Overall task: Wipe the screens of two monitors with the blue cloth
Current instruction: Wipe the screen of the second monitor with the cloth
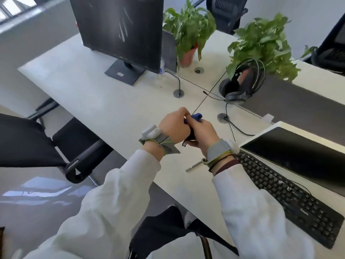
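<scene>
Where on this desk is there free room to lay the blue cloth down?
The widest bare patch of desk lies between the monitor stand, the left chair and the left hand holding the blue cloth. Further right it is crowded: keyboard, second monitor, headset cable and a small metal piece.

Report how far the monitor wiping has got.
Nothing looks done: the far monitor shows streaks. In hand: the left hand and right hand grip the cloth above the desk, touching neither screen. Left: wiping the far monitor and the near monitor.
</scene>
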